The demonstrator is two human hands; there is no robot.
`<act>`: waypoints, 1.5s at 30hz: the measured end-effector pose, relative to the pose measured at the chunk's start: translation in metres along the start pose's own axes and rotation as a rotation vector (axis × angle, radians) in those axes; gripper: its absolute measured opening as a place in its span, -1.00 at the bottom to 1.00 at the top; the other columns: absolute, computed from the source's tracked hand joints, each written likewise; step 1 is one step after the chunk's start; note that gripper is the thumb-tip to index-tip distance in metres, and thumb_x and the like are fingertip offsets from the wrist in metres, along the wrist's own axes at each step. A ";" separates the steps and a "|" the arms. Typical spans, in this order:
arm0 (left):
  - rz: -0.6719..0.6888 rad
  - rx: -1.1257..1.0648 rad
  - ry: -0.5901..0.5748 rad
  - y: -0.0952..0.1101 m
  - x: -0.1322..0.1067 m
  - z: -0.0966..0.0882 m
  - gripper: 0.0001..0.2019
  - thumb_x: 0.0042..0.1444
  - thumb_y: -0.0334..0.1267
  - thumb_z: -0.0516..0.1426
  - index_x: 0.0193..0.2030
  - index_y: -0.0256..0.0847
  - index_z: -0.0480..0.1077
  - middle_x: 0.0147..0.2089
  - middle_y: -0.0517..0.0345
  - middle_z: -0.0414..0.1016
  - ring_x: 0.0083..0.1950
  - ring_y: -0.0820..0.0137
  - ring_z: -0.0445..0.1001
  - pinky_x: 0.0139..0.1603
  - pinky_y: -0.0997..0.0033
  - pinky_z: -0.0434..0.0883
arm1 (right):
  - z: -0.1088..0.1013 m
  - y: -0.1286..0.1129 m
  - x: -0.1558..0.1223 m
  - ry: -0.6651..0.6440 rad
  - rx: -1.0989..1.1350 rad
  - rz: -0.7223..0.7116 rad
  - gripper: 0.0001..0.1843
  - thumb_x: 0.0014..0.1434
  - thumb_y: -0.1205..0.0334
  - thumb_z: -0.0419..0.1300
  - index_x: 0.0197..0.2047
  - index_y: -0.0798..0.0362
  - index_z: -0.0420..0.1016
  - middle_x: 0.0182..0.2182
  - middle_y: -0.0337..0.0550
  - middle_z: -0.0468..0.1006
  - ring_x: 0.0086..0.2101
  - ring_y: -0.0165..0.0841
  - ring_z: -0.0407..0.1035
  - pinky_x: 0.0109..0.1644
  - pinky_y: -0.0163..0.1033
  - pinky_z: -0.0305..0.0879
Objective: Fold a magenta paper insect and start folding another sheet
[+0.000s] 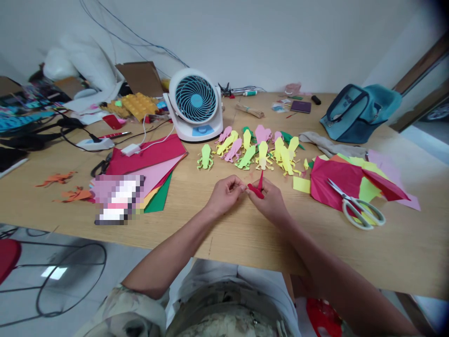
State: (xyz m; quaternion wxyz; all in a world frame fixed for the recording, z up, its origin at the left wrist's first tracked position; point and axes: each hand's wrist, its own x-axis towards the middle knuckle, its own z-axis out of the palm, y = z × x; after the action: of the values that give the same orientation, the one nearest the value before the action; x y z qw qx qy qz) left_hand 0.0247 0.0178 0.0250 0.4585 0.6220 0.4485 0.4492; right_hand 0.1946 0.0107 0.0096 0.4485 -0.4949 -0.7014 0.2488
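1. Head view, the only feed I have. Left hand (224, 192) and right hand (270, 199) meet at the middle of the table (245, 238). Both pinch a small red paper piece (257, 188), and one point of it sticks upward.
2. The fingers cover most of the piece, so I cannot make out its folds.
3. At 12 o'clock from the hands is a cluster of paper insects (252, 150), overlapping and hard to count.
4. At 11 o'clock stands a white fan (195, 104).
5. At 3 o'clock, scissors (358, 206) lie on loose coloured sheets (336, 180).
6. At 9 o'clock is a paper stack (147, 161). A pixelated patch (117, 199) hides its near corner.
7. At 2 o'clock is a blue bag (358, 112). The far-left clutter is too blurred to name.
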 end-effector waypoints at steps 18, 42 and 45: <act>-0.214 -0.377 0.029 0.001 -0.001 0.008 -0.56 0.01 0.15 0.29 -0.37 -0.27 0.44 -0.45 0.20 0.45 -0.54 0.57 0.31 -0.53 0.56 0.25 | 0.001 -0.003 0.004 0.022 0.230 0.273 -0.67 0.05 -0.06 0.30 -0.34 0.06 0.51 -0.49 -0.25 0.45 -0.46 -0.37 0.24 -0.35 -0.26 0.17; -0.058 -0.239 0.123 -0.002 0.005 0.001 -0.69 0.08 0.01 0.27 -0.25 -0.23 0.55 -0.40 0.22 0.46 -0.54 0.56 0.23 -0.52 0.51 0.23 | -0.004 -0.006 0.006 -0.076 0.605 0.409 -0.53 0.00 -0.22 0.35 -0.26 0.02 0.54 -0.46 -0.25 0.48 -0.51 -0.43 0.22 -0.44 -0.31 0.10; -0.141 -0.359 0.083 0.002 0.003 0.004 -0.62 0.05 0.03 0.29 -0.11 -0.21 0.54 -0.30 0.18 0.48 -0.50 0.57 0.29 -0.52 0.53 0.30 | -0.002 -0.006 0.007 -0.056 0.666 0.421 -0.51 -0.05 -0.21 0.40 -0.23 0.01 0.52 -0.39 -0.21 0.56 -0.46 -0.41 0.31 -0.40 -0.31 0.19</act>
State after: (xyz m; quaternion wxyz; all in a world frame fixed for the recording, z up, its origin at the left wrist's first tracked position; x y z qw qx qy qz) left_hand 0.0293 0.0194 0.0265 0.5734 0.4783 0.4221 0.5141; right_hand 0.1924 0.0149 0.0179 0.5045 -0.4484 -0.4773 0.5627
